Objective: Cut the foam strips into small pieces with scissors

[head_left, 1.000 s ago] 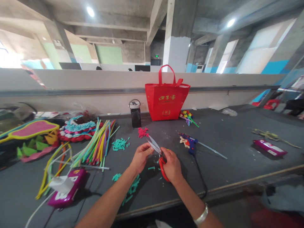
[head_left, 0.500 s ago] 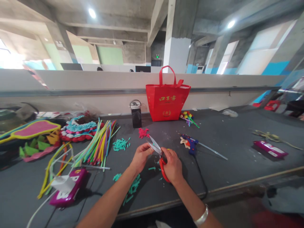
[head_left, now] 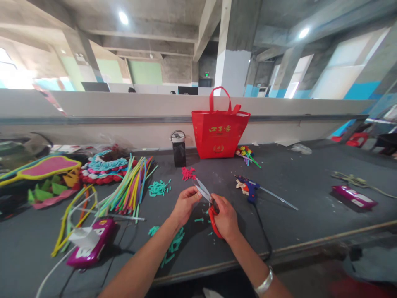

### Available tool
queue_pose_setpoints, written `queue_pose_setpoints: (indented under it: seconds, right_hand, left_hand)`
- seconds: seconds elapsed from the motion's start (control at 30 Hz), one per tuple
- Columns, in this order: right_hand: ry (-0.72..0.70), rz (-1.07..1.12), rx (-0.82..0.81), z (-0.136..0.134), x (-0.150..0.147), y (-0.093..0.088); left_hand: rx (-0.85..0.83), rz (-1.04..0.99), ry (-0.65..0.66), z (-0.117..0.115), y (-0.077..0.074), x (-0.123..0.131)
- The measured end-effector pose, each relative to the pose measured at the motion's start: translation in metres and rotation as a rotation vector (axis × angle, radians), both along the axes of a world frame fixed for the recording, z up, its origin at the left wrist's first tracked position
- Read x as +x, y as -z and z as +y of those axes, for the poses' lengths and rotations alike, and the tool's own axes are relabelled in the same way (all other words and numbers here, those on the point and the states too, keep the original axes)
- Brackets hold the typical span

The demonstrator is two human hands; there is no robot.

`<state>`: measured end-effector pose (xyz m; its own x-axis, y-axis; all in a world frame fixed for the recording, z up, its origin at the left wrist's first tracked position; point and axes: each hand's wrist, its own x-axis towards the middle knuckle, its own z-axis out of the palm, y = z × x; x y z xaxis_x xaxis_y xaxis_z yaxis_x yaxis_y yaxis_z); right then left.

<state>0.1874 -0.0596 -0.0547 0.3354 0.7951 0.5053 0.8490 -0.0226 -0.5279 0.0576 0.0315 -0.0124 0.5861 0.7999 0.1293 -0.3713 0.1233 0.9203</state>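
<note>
My right hand grips the red handles of a pair of scissors, whose silver blades are slightly parted and point up and to the left. My left hand is pinched shut right at the blades, on something too small to make out. Both hands hover over the dark table. Short teal cut pieces lie scattered under and beside my left wrist.
A bundle of coloured pipe cleaners lies to the left, more teal bits and red bits ahead. A blue glue gun sits right of my hands. A red bag, dark bottle and purple boxes stand around.
Almost nothing has moved; both hands stay together at the scissors, and the view has drifted slightly.
</note>
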Motion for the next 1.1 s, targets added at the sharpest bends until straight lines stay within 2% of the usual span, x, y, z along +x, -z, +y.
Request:
queue_pose_setpoints:
  seconds: [0.27,0.83,1.1]
  right_hand:
    - [0.051,-0.069,-0.018,-0.002,-0.004,-0.007]
    - [0.036,-0.055,-0.031,-0.001,-0.005,-0.007]
    - [0.009,-0.019,-0.042,-0.004,-0.008,-0.011]
  left_hand:
    - [-0.028,-0.015,0.020,-0.004,0.002,0.002]
    - [-0.018,-0.003,0.013,-0.004,0.002,0.002]
    - [0.006,0.033,0.038,-0.004,0.008,0.004]
